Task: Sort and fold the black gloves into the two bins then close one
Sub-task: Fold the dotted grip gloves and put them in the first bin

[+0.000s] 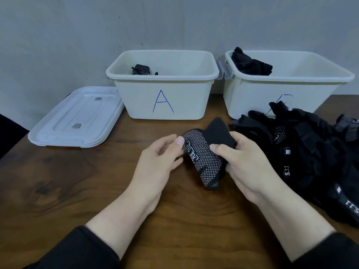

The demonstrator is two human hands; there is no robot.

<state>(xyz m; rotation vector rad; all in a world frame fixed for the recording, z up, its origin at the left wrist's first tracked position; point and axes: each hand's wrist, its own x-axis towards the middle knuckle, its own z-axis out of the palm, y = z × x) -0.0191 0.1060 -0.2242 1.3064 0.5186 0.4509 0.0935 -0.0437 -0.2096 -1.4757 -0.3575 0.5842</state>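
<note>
Both hands work one black knit glove with white grip dots point(202, 158), held just above the dark wooden tabletop point(77, 181) at centre, in front of the bins. Left hand point(161, 154): fingers curled, thumb and fingertips pinching the glove's left edge. Right hand point(244, 162): fingers curled round the plain black folded-over part, thumb on top. Glove partly folded, dotted side facing up. White plastic bin marked "A" point(163, 98) stands open behind the hands; one dotted black glove point(140, 69) lies inside at its left. Second white plastic bin point(287, 84) just right of it, open, marking partly hidden; a plain black glove bundle point(250, 64) sits at its left rear corner. Pile of unsorted black gloves point(303, 152) on the tabletop at right, touching that bin's front. White plastic lid point(77, 119) lies flat left of bin "A".
</note>
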